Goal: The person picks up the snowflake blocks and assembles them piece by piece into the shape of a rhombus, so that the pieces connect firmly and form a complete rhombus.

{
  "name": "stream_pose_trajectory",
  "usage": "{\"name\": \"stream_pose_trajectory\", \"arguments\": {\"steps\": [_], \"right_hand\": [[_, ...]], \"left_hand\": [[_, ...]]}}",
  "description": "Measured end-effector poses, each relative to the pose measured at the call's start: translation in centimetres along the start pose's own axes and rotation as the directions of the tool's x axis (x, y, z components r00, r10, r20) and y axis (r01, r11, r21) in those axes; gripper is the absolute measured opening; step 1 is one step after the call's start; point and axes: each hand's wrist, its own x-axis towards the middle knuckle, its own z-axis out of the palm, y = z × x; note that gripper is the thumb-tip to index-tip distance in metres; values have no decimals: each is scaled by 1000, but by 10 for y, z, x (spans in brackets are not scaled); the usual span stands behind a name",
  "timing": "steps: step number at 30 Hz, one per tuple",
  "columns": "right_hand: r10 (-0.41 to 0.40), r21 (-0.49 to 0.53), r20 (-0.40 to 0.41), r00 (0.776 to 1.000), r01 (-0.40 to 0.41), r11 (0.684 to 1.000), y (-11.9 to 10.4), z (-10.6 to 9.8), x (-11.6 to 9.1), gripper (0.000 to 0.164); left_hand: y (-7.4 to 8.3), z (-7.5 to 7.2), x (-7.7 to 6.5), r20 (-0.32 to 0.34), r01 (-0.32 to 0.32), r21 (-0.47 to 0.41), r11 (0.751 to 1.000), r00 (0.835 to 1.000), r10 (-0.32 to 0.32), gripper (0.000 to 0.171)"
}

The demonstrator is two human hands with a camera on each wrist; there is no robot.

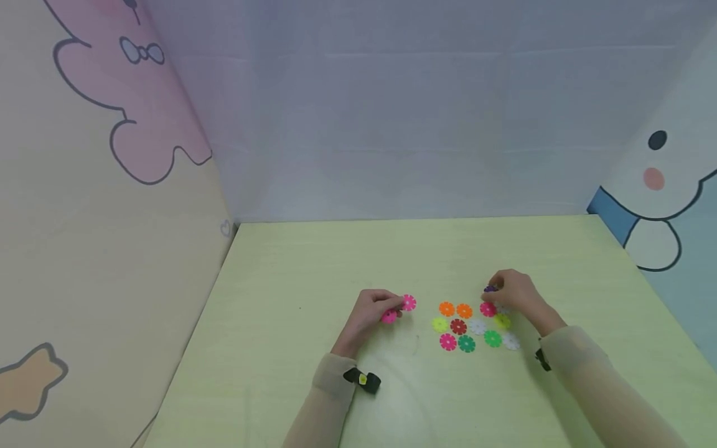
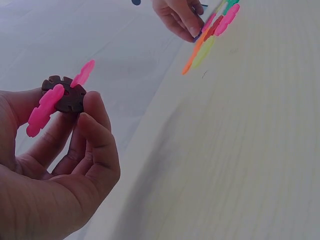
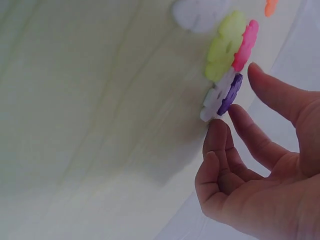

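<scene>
Beyond and to the right of the red disc (image 1: 458,326), the purple disc (image 3: 231,95) sits right at the fingertips of your right hand (image 1: 518,294), the nearer one; its thumb and fingers stand apart about the disc, unclasped. Being round, the disc shows no long axis. Left of the red disc, your left hand (image 1: 372,309) grips a dark disc (image 2: 72,98) joined with two pink discs (image 2: 46,109).
</scene>
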Motion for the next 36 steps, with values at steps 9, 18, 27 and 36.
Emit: {"name": "stream_pose_trajectory", "arguments": {"steps": [9,18,27,36], "right_hand": [[63,47,-3,998,-63,997,0,-1,-1,38],[87,92,-7,996,-86,992,9,-1,2,44],[66,145,-40,997,-60,988,9,-1,1,30],[-4,134,-140,990,22,991,1,-4,1,24]], "left_hand": [[2,0,-1,12,-5,-4,1000,1000,5,16],[0,1,0,8,0,-25,1000,1000,0,16],[1,0,0,3,9,-9,1000,1000,-9,16],[2,-1,-1,-5,29,3,1000,1000,-29,15]]}}
